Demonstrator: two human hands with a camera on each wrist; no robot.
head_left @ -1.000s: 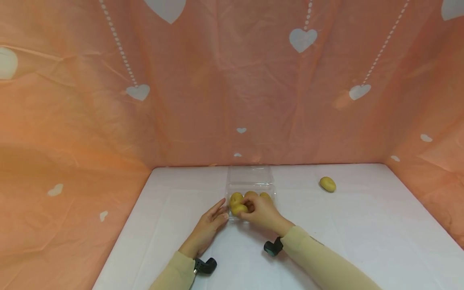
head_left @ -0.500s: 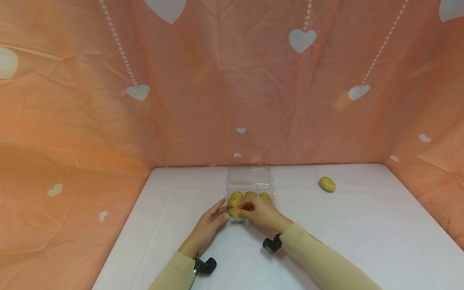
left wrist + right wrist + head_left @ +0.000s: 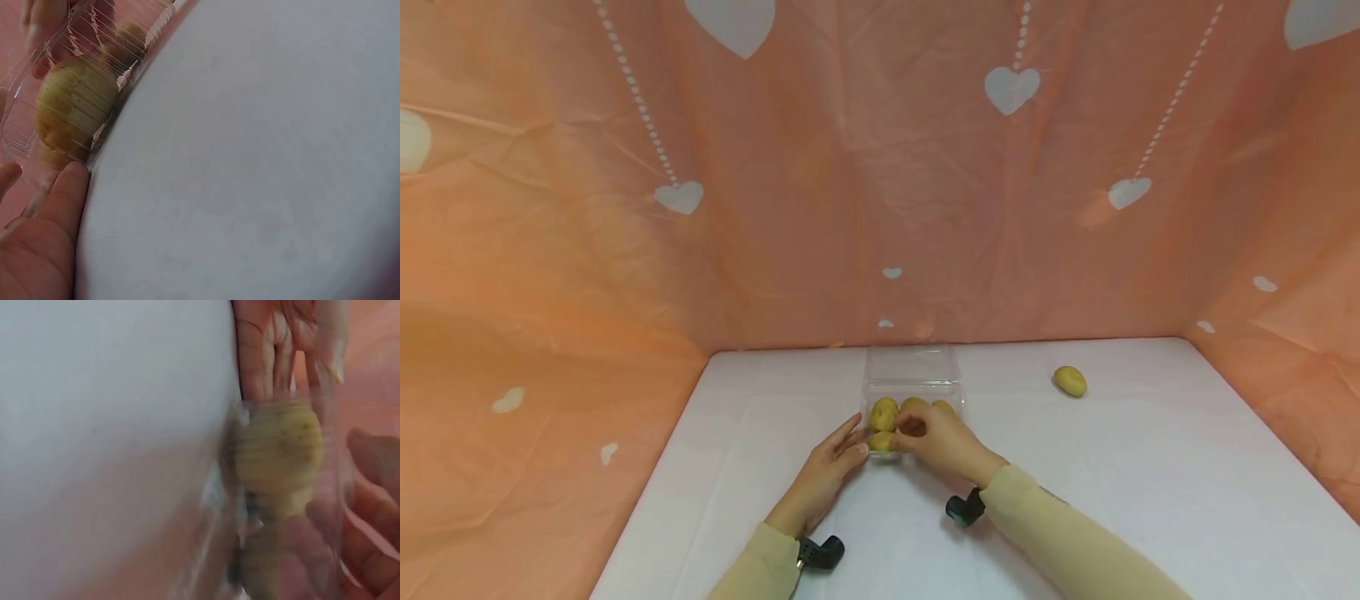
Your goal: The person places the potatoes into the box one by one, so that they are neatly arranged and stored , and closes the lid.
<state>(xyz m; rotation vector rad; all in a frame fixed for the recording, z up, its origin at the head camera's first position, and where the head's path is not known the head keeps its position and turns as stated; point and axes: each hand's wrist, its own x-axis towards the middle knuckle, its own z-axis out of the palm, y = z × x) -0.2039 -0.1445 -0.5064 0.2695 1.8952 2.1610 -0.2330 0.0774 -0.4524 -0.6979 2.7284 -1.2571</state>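
Observation:
A clear plastic clamshell box (image 3: 951,390) lies on the table with its lid (image 3: 912,363) folded back. Several small yellow potatoes sit inside, among them a front-left potato (image 3: 882,441) and a back-left potato (image 3: 883,414). My left hand (image 3: 822,479) rests beside the box, its extended fingers touching the left wall. My right hand (image 3: 943,442) reaches over the front of the box. Its thumb and fingertips are at the right side of the front-left potato, which sits low in the box; they do not wrap round it. The right hand covers part of the box's contents.
One loose potato (image 3: 1070,381) lies on the white tabletop (image 3: 1112,467) at the back right. An orange curtain (image 3: 820,208) with hearts encloses the back and sides. Both wrists carry a small black camera (image 3: 965,508).
The front-left potato has gone down into the box from my right fingertips. My right hand stays nearly in place, its fingers slightly apart from the potato. The left hand has hardly moved.

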